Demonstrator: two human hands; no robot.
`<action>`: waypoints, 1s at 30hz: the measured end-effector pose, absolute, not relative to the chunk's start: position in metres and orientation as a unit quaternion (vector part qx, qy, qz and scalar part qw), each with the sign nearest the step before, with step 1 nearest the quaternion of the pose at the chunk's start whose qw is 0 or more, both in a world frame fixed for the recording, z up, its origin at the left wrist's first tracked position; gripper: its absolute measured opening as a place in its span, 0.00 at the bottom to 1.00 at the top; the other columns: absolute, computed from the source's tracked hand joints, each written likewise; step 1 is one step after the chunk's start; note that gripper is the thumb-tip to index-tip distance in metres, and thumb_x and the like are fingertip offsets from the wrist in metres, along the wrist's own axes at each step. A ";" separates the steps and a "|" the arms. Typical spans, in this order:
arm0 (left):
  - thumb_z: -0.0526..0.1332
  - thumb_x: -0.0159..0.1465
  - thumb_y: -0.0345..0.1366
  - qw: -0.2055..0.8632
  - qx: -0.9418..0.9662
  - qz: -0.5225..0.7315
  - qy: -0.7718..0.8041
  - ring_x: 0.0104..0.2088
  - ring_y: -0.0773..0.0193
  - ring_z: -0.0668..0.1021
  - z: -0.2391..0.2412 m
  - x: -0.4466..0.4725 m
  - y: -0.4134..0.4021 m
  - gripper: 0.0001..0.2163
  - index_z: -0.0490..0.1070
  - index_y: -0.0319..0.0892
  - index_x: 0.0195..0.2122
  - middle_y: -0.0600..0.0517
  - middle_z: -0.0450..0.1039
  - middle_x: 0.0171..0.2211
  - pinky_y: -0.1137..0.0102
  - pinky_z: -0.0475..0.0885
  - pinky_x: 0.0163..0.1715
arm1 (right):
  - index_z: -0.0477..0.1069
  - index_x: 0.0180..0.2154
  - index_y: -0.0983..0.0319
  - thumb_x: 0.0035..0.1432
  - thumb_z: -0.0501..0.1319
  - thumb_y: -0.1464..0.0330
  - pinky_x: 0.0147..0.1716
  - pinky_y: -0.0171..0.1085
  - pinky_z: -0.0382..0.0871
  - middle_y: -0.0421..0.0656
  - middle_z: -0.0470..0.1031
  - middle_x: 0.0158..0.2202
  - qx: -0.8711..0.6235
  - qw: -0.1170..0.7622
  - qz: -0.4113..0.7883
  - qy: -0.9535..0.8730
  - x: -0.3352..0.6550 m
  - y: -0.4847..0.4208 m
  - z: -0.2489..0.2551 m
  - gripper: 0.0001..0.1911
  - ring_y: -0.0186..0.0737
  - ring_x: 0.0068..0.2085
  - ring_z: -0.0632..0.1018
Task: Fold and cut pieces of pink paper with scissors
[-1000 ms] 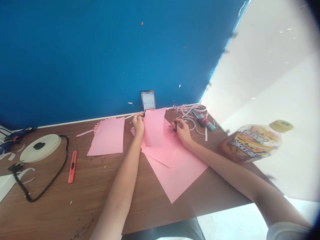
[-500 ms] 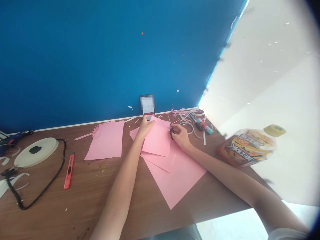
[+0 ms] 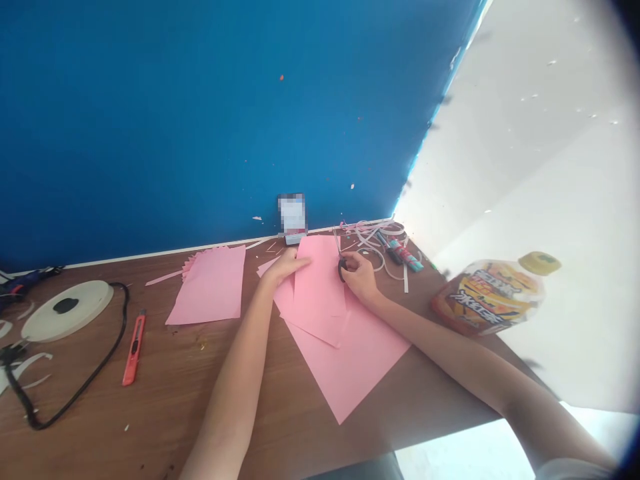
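Observation:
My left hand (image 3: 286,265) pinches the left edge of a pink paper sheet (image 3: 320,277), thumb on top and fingers behind it. In my right hand (image 3: 360,275) is a pair of scissors (image 3: 342,264), its dark handles in the fingers and its blades pointing up at the sheet's right edge. Whether the blades are cutting I cannot tell. Beneath the held sheet lie other pink sheets, among them a large one (image 3: 345,380) set at a slant with a corner towards me.
Left on the brown table (image 3: 185,407) are a pink sheet with a fringed edge (image 3: 213,285), a red box cutter (image 3: 133,350), a white disc (image 3: 70,310) and a black cable (image 3: 103,373). A phone (image 3: 293,217) leans on the wall. Paper strips (image 3: 380,237) and a large bottle (image 3: 490,293) are right.
The held pink sheet now stands straighter, and my left hand has shifted slightly left and down. The scissors stay in my right hand by its right edge. The view has shifted a little.

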State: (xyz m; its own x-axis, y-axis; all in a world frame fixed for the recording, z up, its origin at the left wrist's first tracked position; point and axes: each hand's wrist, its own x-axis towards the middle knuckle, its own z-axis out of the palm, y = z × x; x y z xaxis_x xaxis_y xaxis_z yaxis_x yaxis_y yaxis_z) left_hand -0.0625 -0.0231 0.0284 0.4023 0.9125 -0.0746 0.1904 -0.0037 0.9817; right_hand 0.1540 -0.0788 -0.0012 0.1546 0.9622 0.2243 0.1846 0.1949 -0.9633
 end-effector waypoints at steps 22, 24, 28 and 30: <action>0.70 0.50 0.37 0.612 0.458 0.475 0.436 0.47 0.52 0.78 0.017 -0.064 -0.025 0.23 0.73 0.43 0.48 0.42 0.76 0.46 0.59 0.73 0.47 | 0.65 0.49 0.59 0.52 0.59 0.62 0.34 0.35 0.66 0.42 0.71 0.35 -0.478 0.572 0.304 -0.593 0.150 -0.081 0.003 0.21 0.37 0.33 0.70; 0.69 0.51 0.36 0.593 0.413 0.549 0.420 0.46 0.54 0.78 0.012 -0.063 -0.021 0.22 0.72 0.42 0.48 0.43 0.77 0.44 0.60 0.73 0.47 | 0.67 0.47 0.60 0.52 0.58 0.63 0.32 0.35 0.65 0.41 0.70 0.34 -0.474 0.561 0.314 -0.601 0.150 -0.081 0.004 0.20 0.36 0.32 0.68; 0.67 0.52 0.36 0.542 0.363 0.623 0.432 0.48 0.57 0.76 0.005 -0.065 -0.016 0.20 0.70 0.43 0.47 0.45 0.76 0.45 0.63 0.72 0.48 | 0.69 0.44 0.60 0.51 0.58 0.64 0.30 0.34 0.64 0.39 0.68 0.30 -0.480 0.540 0.335 -0.604 0.151 -0.080 0.002 0.17 0.36 0.30 0.68; 0.67 0.52 0.38 0.521 0.347 0.624 0.468 0.49 0.56 0.75 0.004 -0.067 -0.015 0.18 0.70 0.45 0.45 0.47 0.75 0.46 0.62 0.71 0.48 | 0.71 0.44 0.60 0.50 0.58 0.65 0.30 0.34 0.64 0.40 0.69 0.30 -0.473 0.538 0.351 -0.603 0.151 -0.078 0.000 0.17 0.36 0.30 0.69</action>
State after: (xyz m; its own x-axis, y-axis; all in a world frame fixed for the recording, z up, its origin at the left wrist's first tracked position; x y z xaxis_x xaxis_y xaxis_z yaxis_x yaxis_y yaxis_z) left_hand -0.0666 -0.0153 0.0040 -0.2154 0.9750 -0.0547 -0.3256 -0.0190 0.9453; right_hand 0.1514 -0.0783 0.0000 0.0269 0.9481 0.3167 0.1928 0.3060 -0.9323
